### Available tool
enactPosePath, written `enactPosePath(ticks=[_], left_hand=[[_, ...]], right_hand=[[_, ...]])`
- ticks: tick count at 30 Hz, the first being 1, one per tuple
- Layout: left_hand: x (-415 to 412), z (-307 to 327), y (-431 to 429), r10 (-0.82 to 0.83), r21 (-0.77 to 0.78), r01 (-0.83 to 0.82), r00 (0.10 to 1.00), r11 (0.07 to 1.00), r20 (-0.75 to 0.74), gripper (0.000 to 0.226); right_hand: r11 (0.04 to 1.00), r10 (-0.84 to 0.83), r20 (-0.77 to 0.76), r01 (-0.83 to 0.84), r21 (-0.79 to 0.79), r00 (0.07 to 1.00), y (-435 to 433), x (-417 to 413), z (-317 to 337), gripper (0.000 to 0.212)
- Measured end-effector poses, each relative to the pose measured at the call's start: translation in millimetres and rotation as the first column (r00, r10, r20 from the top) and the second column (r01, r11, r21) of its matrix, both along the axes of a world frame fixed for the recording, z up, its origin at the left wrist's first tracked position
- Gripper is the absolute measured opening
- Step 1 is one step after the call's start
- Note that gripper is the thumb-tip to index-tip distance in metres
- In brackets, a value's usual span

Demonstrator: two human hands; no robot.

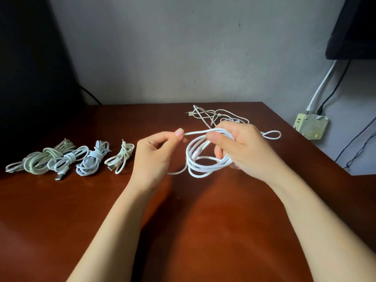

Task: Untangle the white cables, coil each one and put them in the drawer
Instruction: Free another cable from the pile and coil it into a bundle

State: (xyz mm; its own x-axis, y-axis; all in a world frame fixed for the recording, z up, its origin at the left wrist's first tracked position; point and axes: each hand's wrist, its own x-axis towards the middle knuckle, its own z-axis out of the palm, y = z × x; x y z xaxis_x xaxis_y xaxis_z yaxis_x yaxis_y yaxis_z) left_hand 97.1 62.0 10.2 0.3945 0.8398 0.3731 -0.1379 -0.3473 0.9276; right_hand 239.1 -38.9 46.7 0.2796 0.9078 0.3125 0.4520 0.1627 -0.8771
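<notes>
My right hand point(240, 147) grips a coil of white cable point(201, 161) of several loops, held just above the brown table point(183, 220). My left hand point(156, 153) pinches that cable's free strand between thumb and fingertip, left of the coil. Behind my right hand lies a loose tangle of white cables point(221, 116) with a USB plug at its left end. Several coiled cables lie in a row at the left: a greenish one point(40, 159), a white one point(65, 161), a bluish-white one point(93, 159) and a small one point(120, 157). No drawer is in view.
The table's right edge runs diagonally past my right forearm. A pale power adapter point(311, 126) with black and white wires hangs on the wall at the right, below a dark screen point(354, 27). A dark object stands at the far left.
</notes>
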Motion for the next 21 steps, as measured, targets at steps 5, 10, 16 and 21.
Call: enactPosePath(ticks=[5, 10, 16, 21], left_hand=[[-0.2, -1.7, 0.9, 0.029, -0.007, -0.029, 0.999, 1.0, 0.038, 0.028], [2.2, -5.4, -1.7, -0.01, 0.045, 0.008, 0.999, 0.999, 0.043, 0.023], [3.4, -6.0, -3.5, 0.035, 0.171, -0.034, 0.999, 0.985, -0.002, 0.02], [-0.6, -4.1, 4.2, 0.129, 0.214, -0.139, 0.99, 0.967, 0.061, 0.025]], right_hand=[[0.997, 0.083, -0.133, -0.083, 0.012, 0.988, -1.6, -3.3, 3.7, 0.01], [0.989, 0.017, -0.265, 0.023, 0.146, 0.964, 1.4, -6.0, 3.9, 0.01], [0.971, -0.099, -0.198, 0.138, 0.193, 0.975, 6.2, 3.6, -3.2, 0.017], [0.987, -0.134, 0.111, 0.123, 0.101, 0.985, 6.7, 6.5, -8.2, 0.022]])
